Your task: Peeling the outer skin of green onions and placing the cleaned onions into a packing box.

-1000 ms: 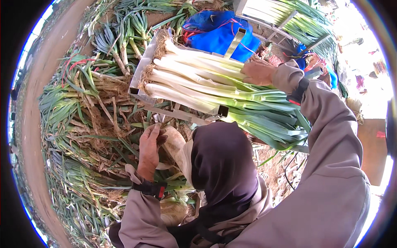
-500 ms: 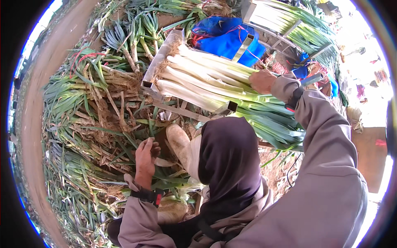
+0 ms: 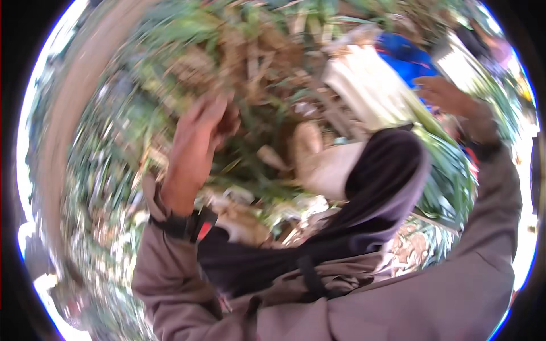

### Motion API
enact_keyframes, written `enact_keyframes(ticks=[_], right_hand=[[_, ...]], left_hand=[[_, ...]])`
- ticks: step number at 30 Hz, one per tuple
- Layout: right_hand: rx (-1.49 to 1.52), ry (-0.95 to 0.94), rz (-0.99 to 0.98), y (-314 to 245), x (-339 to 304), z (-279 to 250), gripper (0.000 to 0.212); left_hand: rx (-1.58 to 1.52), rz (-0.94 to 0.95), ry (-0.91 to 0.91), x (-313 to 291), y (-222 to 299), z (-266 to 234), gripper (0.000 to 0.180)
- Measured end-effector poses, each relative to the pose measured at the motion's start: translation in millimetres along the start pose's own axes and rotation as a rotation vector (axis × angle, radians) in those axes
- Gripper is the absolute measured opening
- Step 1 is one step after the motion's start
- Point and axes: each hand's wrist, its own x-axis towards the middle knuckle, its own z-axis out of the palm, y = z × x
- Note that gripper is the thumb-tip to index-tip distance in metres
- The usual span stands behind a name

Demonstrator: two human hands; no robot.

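Observation:
The picture is heavily blurred by motion. My left hand (image 3: 193, 150) is raised over the heap of loose leeks (image 3: 244, 62), fingers stretched out and nothing clearly in it. My right hand (image 3: 446, 95) hovers at the right end of a stacked bundle of trimmed leeks (image 3: 369, 85) with white stalks and green tops; its fingers point left, and whether they grip anything is lost in the blur. A dark head cloth (image 3: 387, 176) and my grey-brown sleeves fill the lower part of the view.
A blue bag (image 3: 412, 57) lies behind the bundle. Cut leaves and roots litter the ground around my light-coloured shoe (image 3: 307, 145). A pale curved edge (image 3: 68, 131) runs along the left.
The view has swung and gone blurred. My left hand has lifted off the leek heap and moved up. My right hand stays near the bundle's right end.

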Motion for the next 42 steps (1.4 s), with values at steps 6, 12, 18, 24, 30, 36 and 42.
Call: enact_keyframes(ticks=[6,12,18,24,30,36,42], right_hand=[[0.177,-0.185,-0.351,-308,-46,-6,0.053],[0.018,-0.523,-0.6,-465,103,128,0.058],[0.193,-0.56,-0.554,-578,298,415,0.069],[0.414,-0.231,-0.27,-607,407,641,0.094],[0.821,-0.466,-0.262,-607,423,660,0.071],[0.807,-0.305,-0.348,-621,335,512,0.056],[0.004,0.138,-0.481,-516,280,531,0.052]], left_hand=[[-0.271,0.489,0.283,-78,64,-155,0.039],[-0.671,0.317,0.354,-120,7,-268,0.029],[-0.708,0.475,0.474,-179,23,-281,0.03],[-0.765,0.546,0.469,-192,21,-305,0.046],[-0.79,0.536,0.468,-183,9,-328,0.048],[-0.717,0.486,0.609,-188,22,-312,0.042],[-0.722,0.535,0.373,-185,22,-309,0.039]])
